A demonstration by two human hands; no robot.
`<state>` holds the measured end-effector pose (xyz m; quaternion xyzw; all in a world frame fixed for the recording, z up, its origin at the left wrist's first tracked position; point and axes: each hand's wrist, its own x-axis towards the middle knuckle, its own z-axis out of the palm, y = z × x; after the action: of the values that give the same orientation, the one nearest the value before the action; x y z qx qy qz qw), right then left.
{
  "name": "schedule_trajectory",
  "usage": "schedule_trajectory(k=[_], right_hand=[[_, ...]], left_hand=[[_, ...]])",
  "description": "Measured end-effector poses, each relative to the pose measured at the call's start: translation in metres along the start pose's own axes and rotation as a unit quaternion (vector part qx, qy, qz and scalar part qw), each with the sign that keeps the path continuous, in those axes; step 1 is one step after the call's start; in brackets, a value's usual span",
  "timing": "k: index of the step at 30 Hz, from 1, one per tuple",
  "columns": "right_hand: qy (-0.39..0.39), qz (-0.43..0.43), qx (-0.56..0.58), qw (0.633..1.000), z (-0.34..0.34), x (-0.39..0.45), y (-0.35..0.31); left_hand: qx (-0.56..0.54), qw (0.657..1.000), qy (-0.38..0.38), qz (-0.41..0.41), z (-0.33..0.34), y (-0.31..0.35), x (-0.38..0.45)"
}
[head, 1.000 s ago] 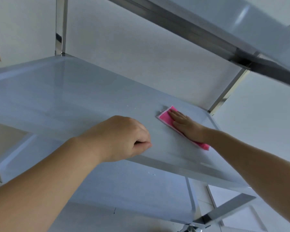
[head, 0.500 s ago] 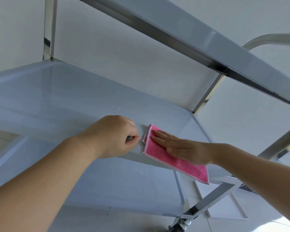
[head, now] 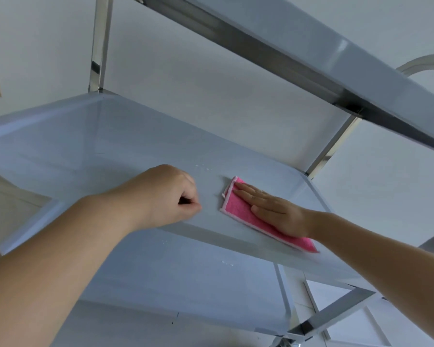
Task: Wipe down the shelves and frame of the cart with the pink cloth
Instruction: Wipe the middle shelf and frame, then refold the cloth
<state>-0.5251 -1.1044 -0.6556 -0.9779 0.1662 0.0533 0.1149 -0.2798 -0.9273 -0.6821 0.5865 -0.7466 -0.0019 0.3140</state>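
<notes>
- Pink cloth point(head: 238, 209) lies flat on the middle shelf point(head: 125, 146), at about 4 o'clock of the shelf surface, near the front edge. Half a second ago it overhung that front edge; it now sits wholly on the shelf top, shifted toward 12 o'clock.
- One second ago the cloth was deeper in, toward the rear-right post point(head: 328, 149). So: one pull out to the lip, now a push back in. Judged a back-and-forth wiping stroke on the right part of this shelf.
- Meaning for task: middle shelf is mid-wipe; small white droplets point(head: 203, 167) at 12 o'clock of the left fist remain unwiped. Lower shelf point(head: 186, 284), top shelf point(head: 311, 41) and frame show no sign either way.
- Right hand point(head: 273, 209): palm down on the cloth, fingers straight and pressed together, tips pointing to 10 o'clock, forearm entering from 4 o'clock.
- Left hand point(head: 168, 194): closed in a loose fist, knuckles resting on the shelf just beside the cloth at its 9 o'clock, not touching it; nothing visibly held. Judged a brace.
</notes>
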Motion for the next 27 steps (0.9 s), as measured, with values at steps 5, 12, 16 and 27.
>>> schedule_trajectory(k=[5,12,16,27], right_hand=[[0.019,0.058,-0.023,0.998,-0.009,0.042,0.028],[0.055,0.178,0.008,0.982,-0.029,0.09,0.088],[0.086,0.244,0.02,0.966,-0.039,0.115,0.105],[0.081,0.244,-0.038,0.966,-0.044,0.166,0.087]], left_hand=[[0.007,1.0,-0.023,0.006,-0.01,-0.004,-0.006],[0.035,0.999,0.027,-0.004,-0.025,-0.025,-0.023],[0.037,0.999,0.016,-0.001,-0.026,-0.026,-0.024],[0.096,0.992,0.06,-0.048,-0.035,-0.037,-0.04]])
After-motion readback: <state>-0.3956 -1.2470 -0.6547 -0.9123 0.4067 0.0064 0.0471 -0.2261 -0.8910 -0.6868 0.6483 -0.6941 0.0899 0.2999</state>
